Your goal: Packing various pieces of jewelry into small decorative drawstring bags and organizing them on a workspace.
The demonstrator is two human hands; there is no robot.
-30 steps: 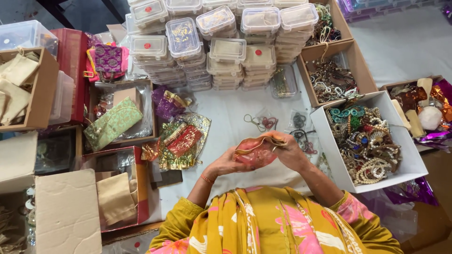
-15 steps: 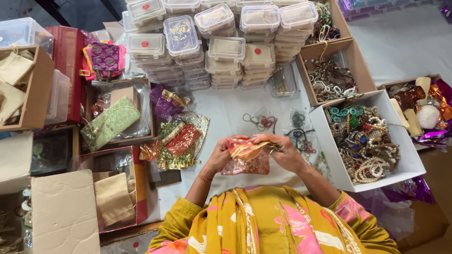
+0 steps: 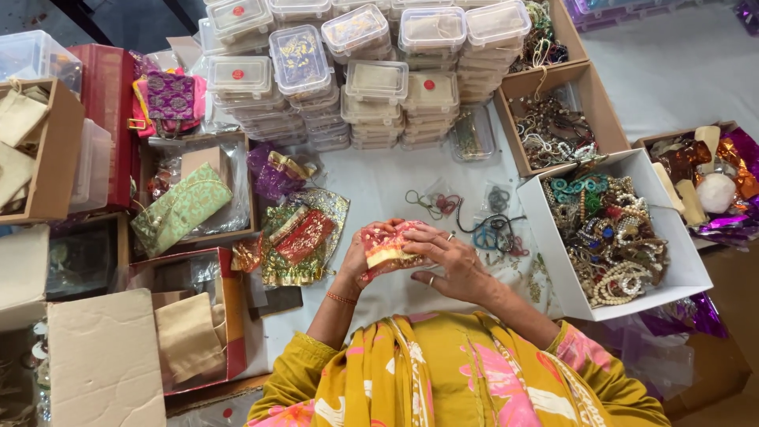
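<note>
Left hand (image 3: 360, 257), right hand (image 3: 449, 265) clasp red-gold pouch (image 3: 385, 249) over white table (image 3: 379, 186).

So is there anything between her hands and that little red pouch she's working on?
No. Both hands are already on the red pouch: the left hand cups it from the side and the right hand lies over its other end, fingers on the fabric. Nothing visible sits between either hand and the pouch.
</note>
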